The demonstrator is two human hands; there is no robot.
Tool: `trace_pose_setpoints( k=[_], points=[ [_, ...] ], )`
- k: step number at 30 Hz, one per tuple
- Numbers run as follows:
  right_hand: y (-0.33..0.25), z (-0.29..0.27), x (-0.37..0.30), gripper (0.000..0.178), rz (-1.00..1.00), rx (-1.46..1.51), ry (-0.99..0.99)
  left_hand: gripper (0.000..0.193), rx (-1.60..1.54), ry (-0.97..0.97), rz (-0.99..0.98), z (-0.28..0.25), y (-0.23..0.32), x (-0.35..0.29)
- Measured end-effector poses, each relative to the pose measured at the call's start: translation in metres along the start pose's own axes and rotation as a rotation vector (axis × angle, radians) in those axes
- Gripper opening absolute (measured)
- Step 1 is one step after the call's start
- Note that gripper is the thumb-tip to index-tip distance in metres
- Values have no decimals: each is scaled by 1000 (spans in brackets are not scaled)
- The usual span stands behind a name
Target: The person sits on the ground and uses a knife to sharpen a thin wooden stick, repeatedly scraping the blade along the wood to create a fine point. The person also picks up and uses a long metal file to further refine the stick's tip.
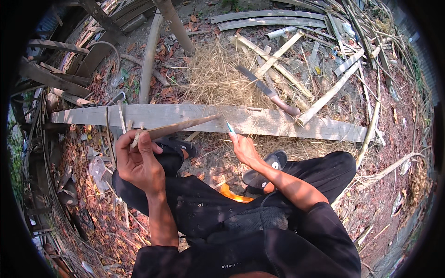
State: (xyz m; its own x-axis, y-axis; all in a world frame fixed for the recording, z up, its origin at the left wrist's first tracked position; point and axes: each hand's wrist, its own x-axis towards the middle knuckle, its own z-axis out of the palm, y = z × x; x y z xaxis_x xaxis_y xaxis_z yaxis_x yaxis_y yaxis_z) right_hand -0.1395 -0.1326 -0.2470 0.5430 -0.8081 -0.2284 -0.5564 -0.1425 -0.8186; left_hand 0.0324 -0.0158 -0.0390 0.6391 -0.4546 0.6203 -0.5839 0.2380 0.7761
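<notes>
My left hand (141,162) is closed round the thick end of a long tapering bamboo strip (181,126), which points right across a grey plank (162,113). In my right hand (244,149) is a slim pale-blue pen-like tool (229,127), pinched between the fingers. Its thin tip is close to the strip's far end; whether they touch I cannot tell. Beyond my right hand lies a machete (264,86) with a dark blade and a wooden handle, the handle end resting over the plank.
Straw-like shavings (215,74) are heaped behind the plank. Split bamboo poles (320,99) lie crossed at the right, and long grey slats (271,21) at the back. Wooden posts (150,60) stand at the left. My sandalled foot (265,173) is below the plank.
</notes>
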Motion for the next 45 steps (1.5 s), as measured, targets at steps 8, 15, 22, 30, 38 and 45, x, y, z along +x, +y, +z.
trace_pose_setpoints(
  k=[8, 15, 22, 30, 38, 45],
  points=[
    [54, 31, 15, 50, -50, -151, -51, 14, 15, 43, 17, 2, 7, 2],
    [7, 29, 11, 59, -7, 32, 19, 15, 1, 31, 4, 5, 4, -1],
    [-9, 15, 12, 55, -80, 50, 78, 15, 31, 20, 10, -1, 0, -1],
    [-7, 4, 10, 64, 32, 64, 67, 14, -16, 15, 2, -2, 5, -3],
    [30, 18, 27, 63, 129, 72, -61, 12, -53, -47, 6, -1, 4, 1],
    [-111, -32, -15, 52, 333, 1278, -359, 23, -20, -52, 408, -6, 7, -11]
  ],
)
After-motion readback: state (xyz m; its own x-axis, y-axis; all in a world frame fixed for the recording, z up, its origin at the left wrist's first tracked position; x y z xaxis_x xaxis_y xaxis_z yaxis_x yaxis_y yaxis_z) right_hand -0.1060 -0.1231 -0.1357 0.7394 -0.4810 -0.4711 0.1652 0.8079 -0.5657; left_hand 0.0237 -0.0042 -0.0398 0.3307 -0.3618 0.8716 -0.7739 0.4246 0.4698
